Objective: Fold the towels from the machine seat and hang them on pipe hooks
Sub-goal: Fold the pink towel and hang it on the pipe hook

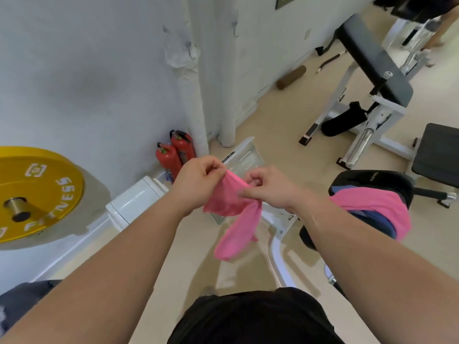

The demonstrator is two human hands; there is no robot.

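Matt pink cloth towel [229,202]

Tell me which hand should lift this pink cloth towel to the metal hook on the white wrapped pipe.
Left, probably. The left hand pinches the pink cloth towel almost straight below the metal hook on the white wrapped pipe; the right hand pinches it farther right, away from the pipe.

I pinched a bunched pink towel [231,207], one end drooping; a second pink towel [372,202] (over a blue towel [380,222]) draped the machine seat [367,177].

Open floor [293,112] — bench [372,60] right
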